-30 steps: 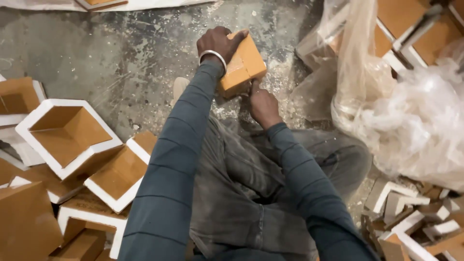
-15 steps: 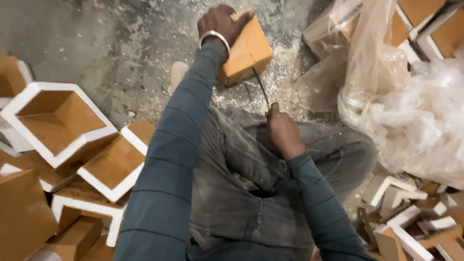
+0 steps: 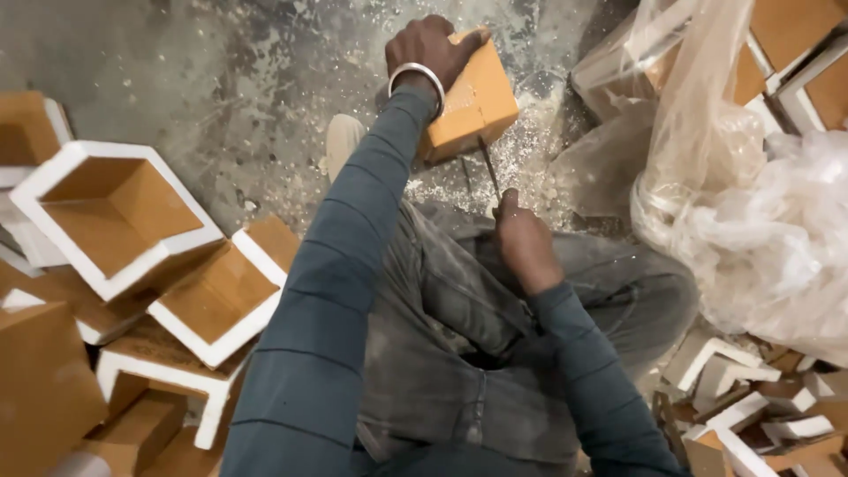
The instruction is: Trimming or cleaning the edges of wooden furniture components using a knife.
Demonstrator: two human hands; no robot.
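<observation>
Two hands work: left hand (image 3: 430, 49) grips orange block (image 3: 473, 106), right hand (image 3: 523, 243) clasps thin tool (image 3: 488, 168).

I see no labels, signs or screens; only clear plastic bags (image 3: 760, 221) bulging at the right, one wrapped around orange, white-edged pieces (image 3: 786, 44) at top right.

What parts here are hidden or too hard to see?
Head view:
- Thin dark tool: handle hidden inside the right hand.
- Orange rectangular block: far side covered by the left hand.
- Clear plastic bag: contents blurred by plastic, cut off at the right edge.
</observation>
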